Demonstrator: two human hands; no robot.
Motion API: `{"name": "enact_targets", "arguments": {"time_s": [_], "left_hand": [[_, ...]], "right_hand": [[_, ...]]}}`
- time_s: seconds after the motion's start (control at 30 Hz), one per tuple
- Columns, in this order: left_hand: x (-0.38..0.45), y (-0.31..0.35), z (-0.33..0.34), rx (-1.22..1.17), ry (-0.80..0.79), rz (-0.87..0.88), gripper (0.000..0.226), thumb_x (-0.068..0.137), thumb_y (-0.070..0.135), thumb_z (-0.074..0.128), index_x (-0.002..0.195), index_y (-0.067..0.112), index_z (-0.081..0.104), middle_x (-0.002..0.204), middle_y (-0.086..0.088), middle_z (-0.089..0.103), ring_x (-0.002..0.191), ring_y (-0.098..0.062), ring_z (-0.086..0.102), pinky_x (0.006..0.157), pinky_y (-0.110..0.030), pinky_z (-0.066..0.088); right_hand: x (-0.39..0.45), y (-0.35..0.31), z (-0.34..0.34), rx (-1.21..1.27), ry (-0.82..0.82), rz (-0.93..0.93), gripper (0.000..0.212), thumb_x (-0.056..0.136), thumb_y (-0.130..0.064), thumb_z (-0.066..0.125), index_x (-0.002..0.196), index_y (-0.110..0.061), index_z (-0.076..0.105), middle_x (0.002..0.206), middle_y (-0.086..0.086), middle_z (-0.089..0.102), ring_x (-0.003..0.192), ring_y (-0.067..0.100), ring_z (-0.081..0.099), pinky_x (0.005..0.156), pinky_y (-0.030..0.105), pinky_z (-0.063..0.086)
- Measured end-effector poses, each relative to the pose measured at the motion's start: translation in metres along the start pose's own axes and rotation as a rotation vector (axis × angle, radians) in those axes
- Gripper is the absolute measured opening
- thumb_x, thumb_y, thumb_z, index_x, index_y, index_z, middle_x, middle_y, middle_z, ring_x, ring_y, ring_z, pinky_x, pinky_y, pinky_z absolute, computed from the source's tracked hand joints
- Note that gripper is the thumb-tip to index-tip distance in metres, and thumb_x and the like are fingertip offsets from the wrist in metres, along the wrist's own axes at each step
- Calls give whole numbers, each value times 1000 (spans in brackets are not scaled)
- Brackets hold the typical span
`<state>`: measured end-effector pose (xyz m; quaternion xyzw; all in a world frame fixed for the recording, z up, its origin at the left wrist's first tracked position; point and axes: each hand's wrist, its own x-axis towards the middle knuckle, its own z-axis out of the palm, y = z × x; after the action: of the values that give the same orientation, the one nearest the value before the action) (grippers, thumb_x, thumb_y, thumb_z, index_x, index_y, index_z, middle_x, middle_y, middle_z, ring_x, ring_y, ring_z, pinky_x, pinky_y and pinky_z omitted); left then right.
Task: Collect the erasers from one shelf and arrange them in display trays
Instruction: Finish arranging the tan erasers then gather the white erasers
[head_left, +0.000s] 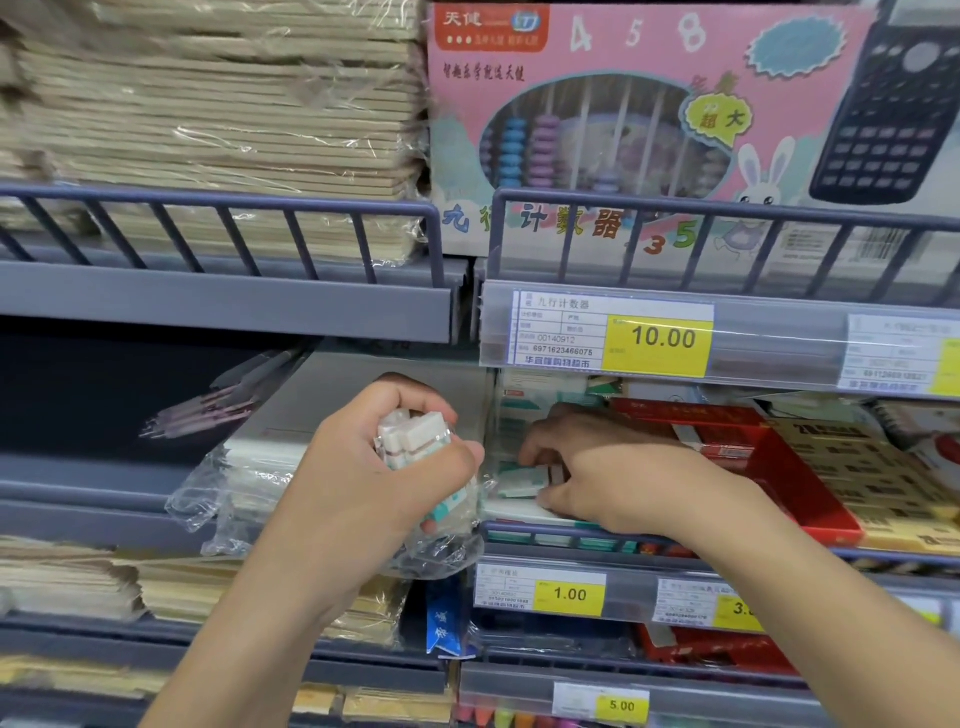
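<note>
**Two hands at the eraser shelf, one full, one reaching**

Two bare hands work at a grey metal shop shelf (597, 558) with a low wire rail along its front edge. The left hand (374, 467) is raised in front of the shelf, its fingers (415, 400) curled tight round a bunch of small white block erasers with teal and brown bands (415, 441), with crinkled clear plastic wrap (436, 556) hanging below the fist. The right hand (613, 467) reaches over the rail into the shelf, its fingers bent down on a white and teal eraser (522, 480) lying in a white cardboard display box (519, 512); whether it is pinched or only touched cannot be told.

Just right of that hand a red cardboard tray (789, 478) tilts forward, with a yellow printed box (872, 467) beside it, so room on that side is tight. Left of the hands lie plastic-wrapped packs of pale paper (244, 483) and a bundle of pens in clear wrap (218, 405) in a dark bay. Overhead, the upper shelf's edge carries a yellow price label reading 10.00 (660, 340), close above the right hand. Higher still stand a pink abacus toy box (623, 119), a black calculator (893, 104) and stacked tan notebooks (218, 114). Below the rail sits a yellow 1.00 price label (570, 595).
</note>
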<state>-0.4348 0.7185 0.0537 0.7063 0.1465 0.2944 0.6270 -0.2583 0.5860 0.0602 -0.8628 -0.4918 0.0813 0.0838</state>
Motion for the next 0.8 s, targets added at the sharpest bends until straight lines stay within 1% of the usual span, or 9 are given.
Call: {"name": "enact_targets", "arguments": {"time_s": [0.07, 0.13, 0.3, 0.4, 0.5, 0.63, 0.7, 0.73, 0.8], "left_hand": [[0, -1, 0, 4, 2, -2, 21, 66, 31, 84, 82, 31, 70, 72, 2, 68, 58, -12, 60, 48, -23, 48], [0, -1, -1, 11, 5, -5, 22, 65, 32, 84, 83, 31, 70, 70, 3, 67, 59, -14, 60, 48, -25, 48], [1, 0, 0, 11, 12, -5, 30, 59, 39, 84, 83, 31, 70, 71, 2, 68, 58, -17, 59, 47, -32, 45], [1, 0, 0, 9, 14, -3, 30, 58, 39, 85, 83, 32, 71, 71, 2, 68, 57, -16, 59, 46, -31, 46], [1, 0, 0, 11, 13, 2, 23, 63, 31, 85, 82, 31, 70, 70, 2, 68, 58, -16, 60, 47, -27, 48], [1, 0, 1, 11, -2, 20, 28, 62, 35, 87, 78, 25, 66, 66, 1, 65, 56, -15, 59, 48, -23, 47], [-1, 1, 1, 31, -14, 42, 36, 58, 42, 87, 75, 24, 62, 64, -2, 64, 54, -15, 59, 48, -23, 48], [-1, 1, 1, 41, -22, 56, 38, 58, 44, 87, 74, 23, 60, 63, -3, 63, 52, -16, 59, 47, -24, 48], [-3, 1, 2, 57, -29, 89, 41, 60, 44, 88, 73, 21, 57, 60, -3, 61, 49, -16, 55, 45, -26, 45]], "right_hand": [[0, -1, -1, -11, 38, 10, 27, 88, -32, 67, 114, -32, 63, 109, -11, 53, 99, 14, 54, 87, 30, 48], [1, -3, -2, -6, 75, 20, 23, 86, -34, 69, 109, -32, 65, 105, -12, 58, 97, 14, 57, 85, 29, 49], [6, -8, -2, 67, 65, 43, 21, 85, -31, 73, 105, -33, 68, 105, -9, 55, 97, 14, 58, 85, 30, 51], [8, -7, -3, 83, 65, 55, 22, 85, -30, 72, 107, -33, 71, 103, -9, 55, 95, 14, 57, 79, 27, 46], [10, -8, 0, 67, 84, 57, 22, 86, -31, 70, 108, -34, 70, 102, -8, 54, 94, 15, 56, 74, 24, 39], [8, -10, 0, -21, 104, 50, 28, 88, -37, 69, 114, -28, 65, 112, -3, 56, 103, 21, 57, 82, 28, 46], [-1, -9, -3, -39, 176, -7, 31, 89, -45, 68, 114, -29, 64, 107, -7, 58, 98, 15, 58, 83, 27, 48], [-9, -10, -4, 46, 244, -47, 29, 88, -48, 67, 112, -32, 65, 100, -13, 61, 92, 8, 59, 80, 23, 47], [-24, -16, -8, 419, 329, -143, 20, 89, -48, 67, 105, -36, 69, 87, -18, 68, 81, -2, 62, 73, 14, 46]]}}
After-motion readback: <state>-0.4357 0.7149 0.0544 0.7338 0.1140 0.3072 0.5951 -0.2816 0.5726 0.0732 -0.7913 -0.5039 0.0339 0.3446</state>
